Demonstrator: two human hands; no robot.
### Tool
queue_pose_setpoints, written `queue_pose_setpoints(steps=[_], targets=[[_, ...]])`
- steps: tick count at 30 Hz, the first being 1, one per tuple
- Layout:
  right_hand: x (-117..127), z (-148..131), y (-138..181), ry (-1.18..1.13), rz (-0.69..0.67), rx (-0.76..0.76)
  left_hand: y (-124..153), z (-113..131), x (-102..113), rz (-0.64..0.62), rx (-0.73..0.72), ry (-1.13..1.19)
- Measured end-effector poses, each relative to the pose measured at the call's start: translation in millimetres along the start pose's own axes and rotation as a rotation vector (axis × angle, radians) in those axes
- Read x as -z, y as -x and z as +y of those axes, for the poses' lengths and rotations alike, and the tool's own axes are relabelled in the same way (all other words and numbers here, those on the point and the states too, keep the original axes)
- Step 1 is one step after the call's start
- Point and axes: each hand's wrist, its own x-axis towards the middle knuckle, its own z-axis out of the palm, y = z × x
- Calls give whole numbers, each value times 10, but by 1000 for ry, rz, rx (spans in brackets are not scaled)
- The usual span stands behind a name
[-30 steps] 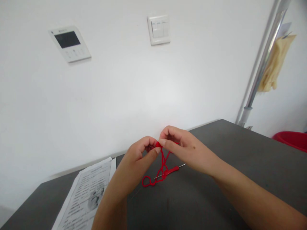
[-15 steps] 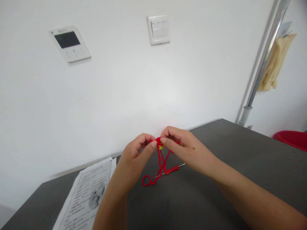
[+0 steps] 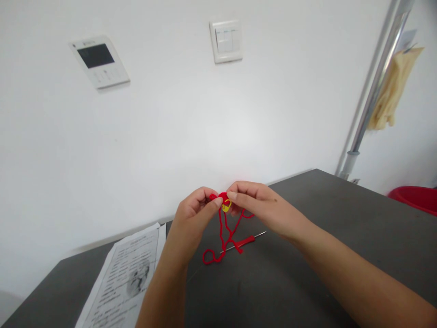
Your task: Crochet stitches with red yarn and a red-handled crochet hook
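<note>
Between the fingertips of both hands is a small piece of red crochet work. My left hand pinches its left side, and my right hand pinches the right side. A yellow stitch marker hangs from the piece between my thumbs. Strands of red yarn run down from it to the table, ending in a loop at the lower left. Beneath my hands a crochet hook with a red handle and metal shaft lies on the table, partly crossed by the yarn.
Printed sheets lie on the dark table, left of my left forearm. Behind rises a white wall with a light switch and an intercom panel. A metal pole, pale gloves and a red basin are at the right.
The red piece has shifted slightly up and left, turning so that the yellow stitch marker shows more fully. The hanging yarn strands have swung left, and more of the hook is uncovered.
</note>
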Motion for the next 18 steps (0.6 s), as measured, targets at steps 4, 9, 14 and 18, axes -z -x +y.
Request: queue_pose_setpoints(steps=[4, 9, 14, 18], targets=[[-3, 19, 0, 134, 39, 49, 3, 1, 2, 13, 11, 1], [7, 35, -20, 150, 52, 58, 10, 9, 50, -12, 31, 29], [4, 37, -22, 105, 53, 55, 0, -7, 80, 2, -19, -26], [7, 37, -18, 111, 61, 44, 18, -6, 55, -30, 31, -2]])
